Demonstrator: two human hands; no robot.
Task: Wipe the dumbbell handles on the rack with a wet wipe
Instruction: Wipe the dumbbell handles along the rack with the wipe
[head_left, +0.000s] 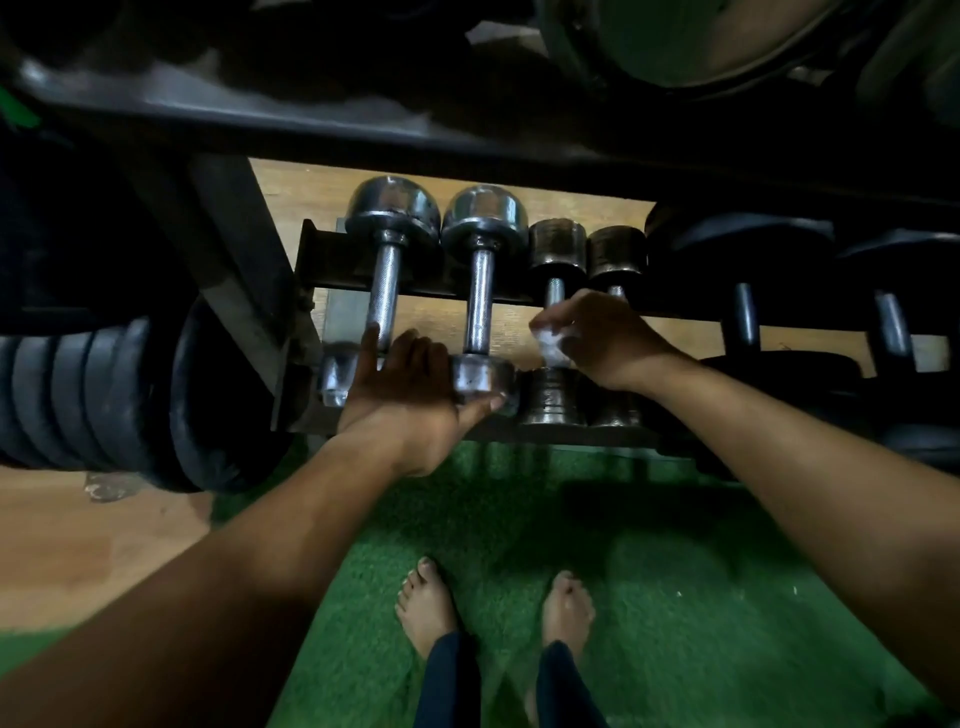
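Several dumbbells lie side by side on the low black rack (358, 260). Two chrome dumbbells (385, 291) (480, 296) are at the left; two smaller dark dumbbells (556, 249) (615, 254) lie to their right. My right hand (608, 340) is closed around a white wet wipe (550, 345), which is wrapped on the handle of the third, dark dumbbell. My left hand (410, 395) rests flat, fingers spread, on the near ends of the two chrome dumbbells, thumb against the second one's near head.
An upper rack bar (363, 124) crosses overhead. Black rubber dumbbells (743, 322) fill the rack's right side. A stack of black plates (104, 395) stands at the left. My bare feet (493, 608) stand on green turf, with wooden floor to the left.
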